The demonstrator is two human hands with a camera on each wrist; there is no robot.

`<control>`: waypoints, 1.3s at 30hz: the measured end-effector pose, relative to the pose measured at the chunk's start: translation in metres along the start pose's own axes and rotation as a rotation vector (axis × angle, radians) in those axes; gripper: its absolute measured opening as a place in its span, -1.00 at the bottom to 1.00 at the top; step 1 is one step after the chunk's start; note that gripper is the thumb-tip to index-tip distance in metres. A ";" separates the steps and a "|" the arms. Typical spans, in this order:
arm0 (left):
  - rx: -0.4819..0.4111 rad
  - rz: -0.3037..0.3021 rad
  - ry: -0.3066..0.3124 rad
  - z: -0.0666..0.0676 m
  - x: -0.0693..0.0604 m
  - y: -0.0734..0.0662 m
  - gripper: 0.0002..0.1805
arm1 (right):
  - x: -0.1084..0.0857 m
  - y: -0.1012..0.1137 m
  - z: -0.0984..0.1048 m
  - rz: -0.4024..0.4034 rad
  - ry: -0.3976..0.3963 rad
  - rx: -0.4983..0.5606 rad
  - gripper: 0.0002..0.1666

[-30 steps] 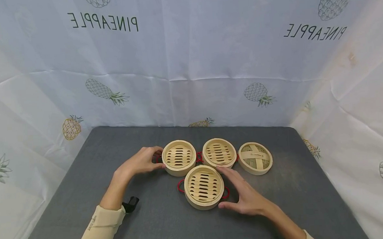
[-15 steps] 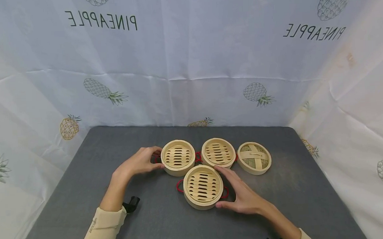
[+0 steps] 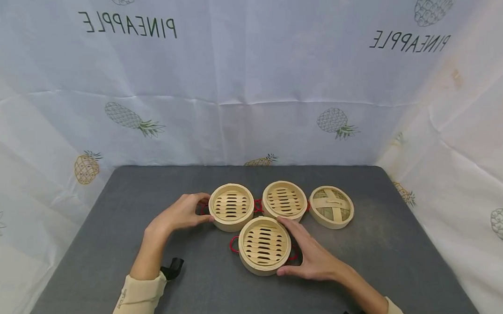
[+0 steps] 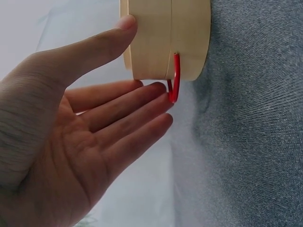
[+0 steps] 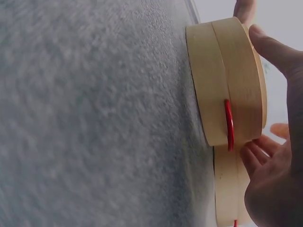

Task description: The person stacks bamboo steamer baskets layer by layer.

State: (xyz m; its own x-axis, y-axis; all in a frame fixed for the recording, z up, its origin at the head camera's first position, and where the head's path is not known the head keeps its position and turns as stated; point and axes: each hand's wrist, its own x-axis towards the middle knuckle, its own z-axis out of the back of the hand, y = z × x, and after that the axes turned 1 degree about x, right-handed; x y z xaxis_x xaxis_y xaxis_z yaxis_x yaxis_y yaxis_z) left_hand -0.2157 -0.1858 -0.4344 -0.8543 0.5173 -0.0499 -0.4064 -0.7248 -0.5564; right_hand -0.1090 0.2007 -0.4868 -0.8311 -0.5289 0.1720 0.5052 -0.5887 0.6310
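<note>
Three round bamboo steamer baskets with red loop handles sit on the dark table: a back left steamer point(image 3: 231, 204), a back middle steamer point(image 3: 285, 200) and a front steamer point(image 3: 264, 245). My left hand point(image 3: 180, 215) is at the left side of the back left one. In the left wrist view its thumb touches the steamer wall, and the fairly straight fingers reach by the red handle point(image 4: 176, 78). My right hand point(image 3: 308, 255) holds the front steamer from the right, thumb at its near edge and fingers at its far edge. The right wrist view shows that steamer's wall point(image 5: 232, 80) close up.
A round bamboo lid point(image 3: 332, 207) with crossed strips lies right of the back middle steamer. White cloth point(image 3: 248, 73) printed with pineapples hangs behind and beside the dark table point(image 3: 215, 289). A black band point(image 3: 173, 269) shows at my left wrist.
My right thumb has moved in from beside the front steamer to its near edge. The left hand keeps its place by the back left steamer. The whole view has shifted slightly.
</note>
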 end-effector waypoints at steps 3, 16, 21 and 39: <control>0.003 0.005 -0.001 0.001 -0.001 0.001 -0.35 | 0.002 0.001 -0.004 -0.007 -0.005 0.007 0.50; 0.001 -0.005 0.002 0.005 -0.002 0.000 -0.34 | 0.010 0.005 -0.015 0.033 -0.077 -0.035 0.64; -0.004 0.004 0.005 0.003 -0.001 -0.001 -0.35 | 0.011 0.005 -0.019 0.041 -0.108 -0.047 0.66; -0.014 0.005 0.012 -0.001 0.001 0.003 -0.36 | 0.013 0.011 -0.027 0.026 -0.113 -0.056 0.70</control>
State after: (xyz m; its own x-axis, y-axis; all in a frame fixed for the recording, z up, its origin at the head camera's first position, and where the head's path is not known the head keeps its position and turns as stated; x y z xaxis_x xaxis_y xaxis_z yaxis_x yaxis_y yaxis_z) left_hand -0.2172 -0.1870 -0.4369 -0.8523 0.5193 -0.0626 -0.3974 -0.7207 -0.5681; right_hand -0.1080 0.1709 -0.4984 -0.8368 -0.4739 0.2741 0.5366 -0.6103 0.5828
